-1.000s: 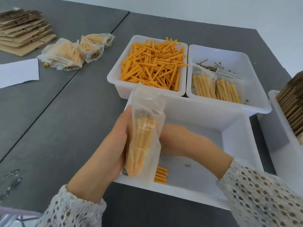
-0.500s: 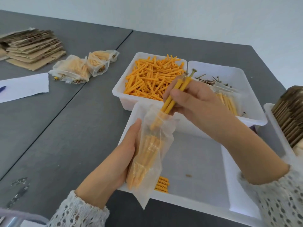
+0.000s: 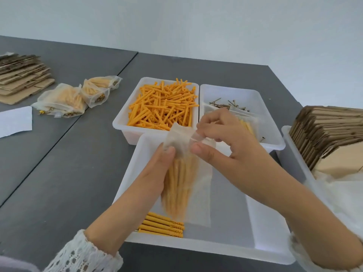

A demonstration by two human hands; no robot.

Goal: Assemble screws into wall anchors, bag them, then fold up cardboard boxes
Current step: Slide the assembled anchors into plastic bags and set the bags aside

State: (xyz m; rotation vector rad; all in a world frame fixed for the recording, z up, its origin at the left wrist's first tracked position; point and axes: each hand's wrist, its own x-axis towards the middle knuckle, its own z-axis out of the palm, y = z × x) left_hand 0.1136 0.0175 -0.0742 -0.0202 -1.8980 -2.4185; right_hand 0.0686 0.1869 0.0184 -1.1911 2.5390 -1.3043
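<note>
Left hand wrapped around a translucent bag of orange anchors, thumb on the front near the bag's top, grip pinching the bag's left side. Right hand at the bag's mouth, thumb and curled fingers pinching the upper right edge of the plastic. Bag held upright, blurred in its lower half, above the near white tray at the front of the grey table. Inside that tray, under the bag's bottom end, a short row of assembled anchors lying side by side near the front left corner. Behind the near tray, touching it, two more white trays side by side: the left tray heaped with loose orange anchors, the right tray holding loose screws at the back and a filled bag partly hidden behind the right hand. Further left on the table, well apart from the trays, a cluster of filled bags, screw heads visible at their lower ends. Beyond those, at the far left edge, a stack of flat cardboard, and just in front of it a white sheet of paper. At the right edge, another white bin with flattened cardboard boxes standing on edge. White lace sleeves on both wrists.
</note>
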